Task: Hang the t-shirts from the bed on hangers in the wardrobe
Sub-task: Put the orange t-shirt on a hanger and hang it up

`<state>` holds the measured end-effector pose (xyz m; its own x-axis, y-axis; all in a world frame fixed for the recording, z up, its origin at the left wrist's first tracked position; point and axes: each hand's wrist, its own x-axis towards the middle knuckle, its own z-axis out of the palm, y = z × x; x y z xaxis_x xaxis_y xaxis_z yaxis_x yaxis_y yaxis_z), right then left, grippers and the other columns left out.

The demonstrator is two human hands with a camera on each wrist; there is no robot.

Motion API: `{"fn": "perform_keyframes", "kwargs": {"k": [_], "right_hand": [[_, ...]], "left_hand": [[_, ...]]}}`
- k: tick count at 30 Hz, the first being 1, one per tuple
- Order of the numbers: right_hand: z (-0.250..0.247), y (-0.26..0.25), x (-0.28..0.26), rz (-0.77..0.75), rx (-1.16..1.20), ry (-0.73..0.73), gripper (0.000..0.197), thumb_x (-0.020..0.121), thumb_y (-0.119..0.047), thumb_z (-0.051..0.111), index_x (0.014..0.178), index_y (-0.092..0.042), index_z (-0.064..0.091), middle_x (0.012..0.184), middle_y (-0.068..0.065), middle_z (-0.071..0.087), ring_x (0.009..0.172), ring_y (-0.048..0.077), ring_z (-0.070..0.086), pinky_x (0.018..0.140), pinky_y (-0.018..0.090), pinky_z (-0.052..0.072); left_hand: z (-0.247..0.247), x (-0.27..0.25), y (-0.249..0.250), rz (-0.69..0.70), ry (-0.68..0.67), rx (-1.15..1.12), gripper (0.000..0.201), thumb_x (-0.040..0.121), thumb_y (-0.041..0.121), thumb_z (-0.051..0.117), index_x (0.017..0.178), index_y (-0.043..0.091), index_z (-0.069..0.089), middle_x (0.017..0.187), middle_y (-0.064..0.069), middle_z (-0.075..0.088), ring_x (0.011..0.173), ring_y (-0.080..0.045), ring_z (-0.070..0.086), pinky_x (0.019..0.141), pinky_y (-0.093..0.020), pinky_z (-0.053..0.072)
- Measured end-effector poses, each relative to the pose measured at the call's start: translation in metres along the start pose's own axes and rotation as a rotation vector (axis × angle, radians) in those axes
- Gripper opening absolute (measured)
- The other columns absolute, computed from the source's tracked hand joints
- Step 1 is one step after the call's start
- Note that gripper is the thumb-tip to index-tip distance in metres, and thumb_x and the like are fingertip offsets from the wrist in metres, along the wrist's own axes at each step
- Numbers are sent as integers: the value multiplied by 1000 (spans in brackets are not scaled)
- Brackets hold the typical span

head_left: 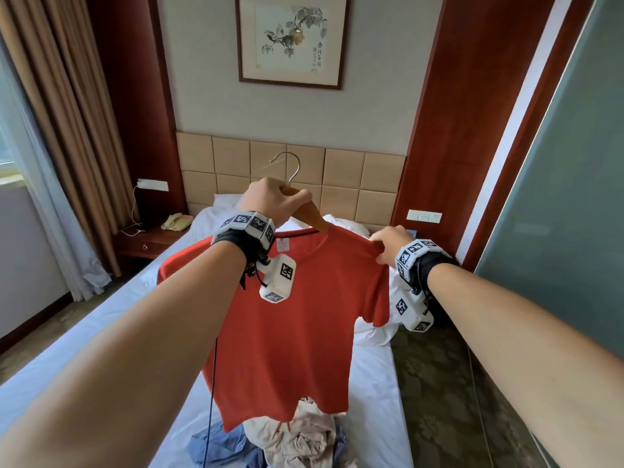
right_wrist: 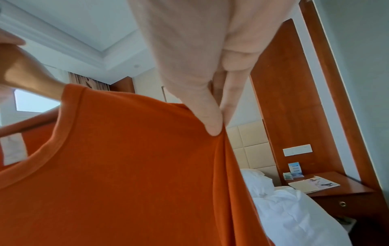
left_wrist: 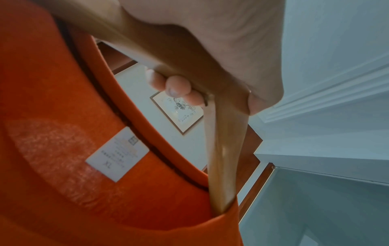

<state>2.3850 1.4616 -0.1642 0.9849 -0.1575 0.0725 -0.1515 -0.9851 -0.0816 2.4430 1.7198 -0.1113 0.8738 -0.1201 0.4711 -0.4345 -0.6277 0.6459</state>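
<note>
Head view first: the wooden hanger with a metal hook (head_left: 305, 211) is gripped at its top by the left hand (head_left: 270, 199), fingers wrapped tight around the wood just under the hook. The orange-red short-sleeved t-shirt (head_left: 304, 319) is held up over the white-sheeted bed (head_left: 371, 383), with one hanger arm pushed in through the collar. The shirt's shoulder is pinched by the right hand (head_left: 388, 243), thumb and fingers closed on the fabric. A crumpled pile of beige and blue clothes (head_left: 300, 437) is seen on the bed under the shirt's hem. The hanger's other arm is hidden behind the left hand and wrist.

Left wrist view: the fingertips (left_wrist: 179, 86) are seen curled round the wood, which the head view doesn't really show. A white size label marked XL (left_wrist: 118, 154) is picked up inside the collar, and the hanger arm is seen going down into the neck opening. The rest of the label print is too blurry to read.

Right wrist view: the pinch is shown close up, the thumb tip (right_wrist: 212, 126) pressed onto bunched fabric at the shoulder seam. A wooden nightstand with papers (right_wrist: 336, 188) is visible only here. Most of the shirt is cut off at the frame edge.
</note>
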Motion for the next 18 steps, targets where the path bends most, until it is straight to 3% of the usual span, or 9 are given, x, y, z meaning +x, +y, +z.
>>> {"fn": "perform_keyframes", "kwargs": {"k": [3, 7, 11, 15, 18], "right_hand": [[-4, 8, -2, 114, -13, 44, 29, 85, -6, 57, 99, -25, 74, 111, 7, 64, 102, 32, 64, 79, 30, 50], [-4, 25, -4, 231, 25, 29, 32, 92, -10, 55, 112, -28, 73, 125, 9, 58, 109, 33, 62, 78, 26, 42], [2, 18, -5, 99, 225, 105, 26, 83, -17, 66, 108, -26, 69, 91, -8, 62, 92, 15, 55, 77, 21, 37], [-7, -22, -8, -88, 343, 346, 11, 76, -21, 65, 86, -23, 61, 83, -7, 62, 78, 21, 58, 68, 30, 47], [-14, -51, -13, -141, 255, 364, 11, 75, -28, 60, 77, -26, 50, 76, -8, 60, 71, 23, 58, 62, 32, 48]], "left_hand": [[0, -1, 2, 15, 5, 16, 38, 69, 60, 60, 68, 23, 71, 57, 1, 66, 63, -18, 68, 55, -28, 52], [-1, 0, 2, 12, 34, 13, 39, 68, 61, 59, 68, 23, 70, 58, 1, 67, 61, -17, 68, 61, -33, 57], [4, 1, 1, 12, 19, 18, 39, 69, 61, 59, 68, 24, 70, 55, 4, 65, 60, -16, 67, 58, -30, 55], [11, 5, 4, 15, -104, -29, 36, 78, 58, 61, 73, 24, 70, 54, 4, 65, 49, -11, 63, 50, -24, 51], [17, 9, 2, 12, -173, -95, 41, 79, 62, 63, 73, 22, 69, 61, -1, 70, 47, -12, 62, 54, -30, 56]]}}
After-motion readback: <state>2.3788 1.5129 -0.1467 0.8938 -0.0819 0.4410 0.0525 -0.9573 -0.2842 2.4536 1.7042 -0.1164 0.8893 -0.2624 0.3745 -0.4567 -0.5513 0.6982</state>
